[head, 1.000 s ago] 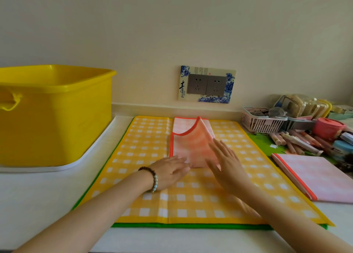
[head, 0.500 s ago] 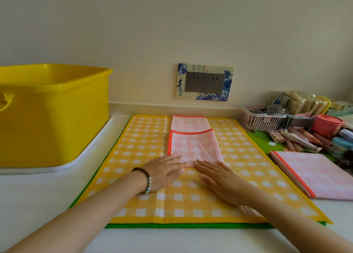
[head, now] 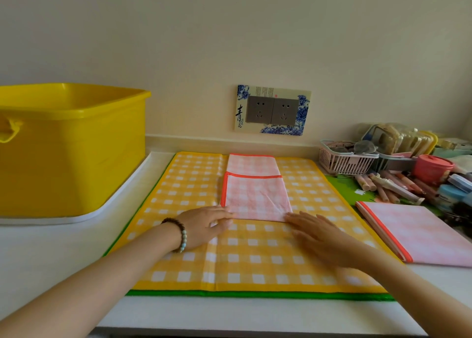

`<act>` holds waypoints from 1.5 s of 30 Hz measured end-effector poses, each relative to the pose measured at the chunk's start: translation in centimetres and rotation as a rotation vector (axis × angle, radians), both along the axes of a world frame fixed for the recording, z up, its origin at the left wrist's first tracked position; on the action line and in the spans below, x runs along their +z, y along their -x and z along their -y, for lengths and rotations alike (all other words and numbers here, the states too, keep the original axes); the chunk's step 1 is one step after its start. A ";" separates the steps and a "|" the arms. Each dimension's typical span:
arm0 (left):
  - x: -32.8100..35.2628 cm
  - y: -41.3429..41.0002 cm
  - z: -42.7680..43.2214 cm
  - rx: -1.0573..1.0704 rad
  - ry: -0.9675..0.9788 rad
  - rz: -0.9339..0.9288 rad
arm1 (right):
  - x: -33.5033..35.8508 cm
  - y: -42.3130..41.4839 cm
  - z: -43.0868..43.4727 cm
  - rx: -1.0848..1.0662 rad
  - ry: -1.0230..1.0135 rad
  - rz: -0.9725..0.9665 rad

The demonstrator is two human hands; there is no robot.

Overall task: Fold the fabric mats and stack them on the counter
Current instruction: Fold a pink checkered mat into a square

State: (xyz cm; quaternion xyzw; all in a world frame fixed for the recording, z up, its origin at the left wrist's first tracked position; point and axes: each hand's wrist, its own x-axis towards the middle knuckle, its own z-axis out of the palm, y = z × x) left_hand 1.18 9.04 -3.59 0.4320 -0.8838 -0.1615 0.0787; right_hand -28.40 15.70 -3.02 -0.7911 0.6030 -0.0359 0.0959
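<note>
Head view: both hands lie flat with fingers spread, left hand and right hand pressing the near corners of the folded pink mat lying on the yellow checked mat.

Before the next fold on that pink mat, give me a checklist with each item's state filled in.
1. Both hands flat at the near fold: left hand and right hand press at its two near corners. Ok.
2. Pink mat lying flat: a diagonal crease runs across the top layer. Not ok.
3. Layers aligned: the top layer stops short of the far edge, so a strip of the lower layer shows. Not ok.
4. Surface beneath smooth: yellow checked mat lies spread flat. Ok.
5. Stack ready: folded pink mat waits to the right. Ok.
6. Layers under the fold even: cannot tell.
</note>
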 end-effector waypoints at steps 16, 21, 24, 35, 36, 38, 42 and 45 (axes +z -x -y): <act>0.6 0.0 0.4 0.094 0.021 -0.093 | 0.7 -0.5 3.0 0.092 0.433 -0.116; 0.6 -1.1 0.2 0.004 0.148 -0.059 | 1.3 -0.6 -1.1 0.267 0.583 0.000; 0.3 -1.3 0.3 -0.054 0.259 0.063 | 1.5 -0.7 -3.3 0.332 0.563 0.037; -0.1 -2.0 -2.0 -0.343 0.538 0.103 | 2.0 0.3 -3.2 0.259 0.246 -0.087; -0.2 -2.1 -2.1 -0.377 0.551 0.118 | 1.7 0.2 -2.7 0.272 0.217 -0.106; -0.1 -2.3 -2.4 -0.426 0.563 0.130 | 1.1 0.0 -1.8 0.282 0.156 -0.117; 0.4 -2.1 -2.9 -0.357 0.520 0.123 | 0.4 0.0 -0.9 0.301 0.126 -0.106; 0.1 -1.4 -3.1 -0.252 0.329 0.115 | 0.1 0.2 -0.6 0.289 0.154 -0.103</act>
